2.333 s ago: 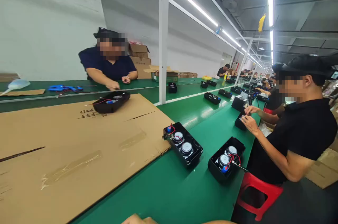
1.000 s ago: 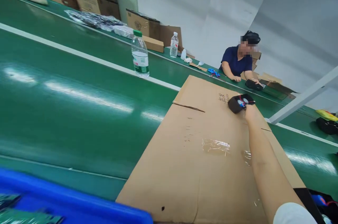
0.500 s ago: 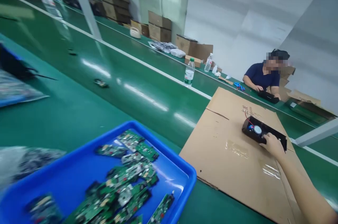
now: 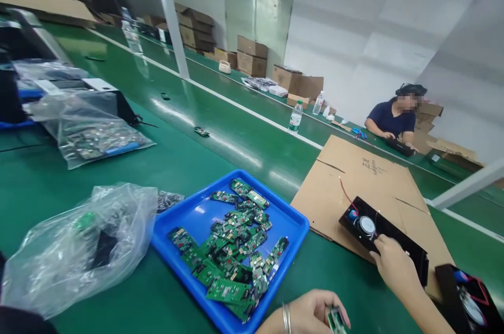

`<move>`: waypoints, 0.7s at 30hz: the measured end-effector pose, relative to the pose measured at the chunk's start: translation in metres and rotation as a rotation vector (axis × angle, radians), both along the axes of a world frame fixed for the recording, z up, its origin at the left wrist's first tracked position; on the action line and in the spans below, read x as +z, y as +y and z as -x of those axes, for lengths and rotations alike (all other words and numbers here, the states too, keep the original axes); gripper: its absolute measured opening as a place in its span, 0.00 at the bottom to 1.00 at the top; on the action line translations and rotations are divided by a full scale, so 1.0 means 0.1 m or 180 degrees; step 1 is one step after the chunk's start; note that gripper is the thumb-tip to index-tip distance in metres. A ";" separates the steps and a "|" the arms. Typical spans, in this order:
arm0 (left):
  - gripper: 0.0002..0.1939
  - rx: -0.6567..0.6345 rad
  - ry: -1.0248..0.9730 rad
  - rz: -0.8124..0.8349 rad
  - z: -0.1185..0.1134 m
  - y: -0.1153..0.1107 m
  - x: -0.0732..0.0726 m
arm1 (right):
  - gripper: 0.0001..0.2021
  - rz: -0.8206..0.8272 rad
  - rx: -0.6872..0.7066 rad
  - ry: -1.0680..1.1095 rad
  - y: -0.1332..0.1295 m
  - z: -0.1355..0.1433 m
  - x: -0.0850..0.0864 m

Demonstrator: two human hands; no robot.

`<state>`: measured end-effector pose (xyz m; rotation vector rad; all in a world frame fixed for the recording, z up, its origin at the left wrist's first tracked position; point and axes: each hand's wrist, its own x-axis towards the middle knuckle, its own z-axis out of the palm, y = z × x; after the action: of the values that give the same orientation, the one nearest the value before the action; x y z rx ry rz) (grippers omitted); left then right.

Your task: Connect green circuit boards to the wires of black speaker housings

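My right hand (image 4: 395, 259) is closed on the near edge of a long black speaker housing (image 4: 401, 234). A round silver speaker (image 4: 367, 226), a blue cylindrical part (image 4: 353, 214) and a red wire show in it. My left hand (image 4: 313, 312) pinches a small green circuit board (image 4: 337, 319) at the bottom edge of the view, bracelets on its wrist. To its left, a blue tray (image 4: 185, 292) holds a heap of green circuit boards (image 4: 230, 288). A second black housing (image 4: 444, 276), also with a speaker and red wire, lies at the lower right.
A flattened cardboard sheet (image 4: 315, 187) lies right of the tray. Plastic bags (image 4: 129, 265) rest on the left. A green-capped bottle (image 4: 295, 116) stands beyond the cardboard. Across the line a person (image 4: 394, 116) handles a black case; cartons (image 4: 252, 55) line the wall.
My right hand has brought the black housing nearer, off the middle of the cardboard. My left hand has come into view with a circuit board. The view has shifted, showing the bags and second housing.
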<state>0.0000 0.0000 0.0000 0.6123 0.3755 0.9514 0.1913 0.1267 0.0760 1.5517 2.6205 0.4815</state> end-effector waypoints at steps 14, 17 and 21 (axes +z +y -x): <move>0.18 0.1494 -0.0796 0.0469 0.35 -0.04 0.41 | 0.08 0.0359 -0.0180 0.0372 -2.10 -0.35 -0.35; 0.17 0.1656 -0.0936 0.0578 0.36 -0.04 0.46 | 0.07 0.0573 -0.0231 0.0372 -2.15 -0.34 -0.24; 0.18 0.1811 -0.0906 0.0582 0.40 -0.04 0.51 | 0.12 0.0528 -0.0244 0.1032 -2.13 -0.19 0.00</move>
<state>-0.0396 -0.0040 0.0515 0.1919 0.3828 1.5084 0.2104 -0.0867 0.0760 1.7963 2.7244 0.0036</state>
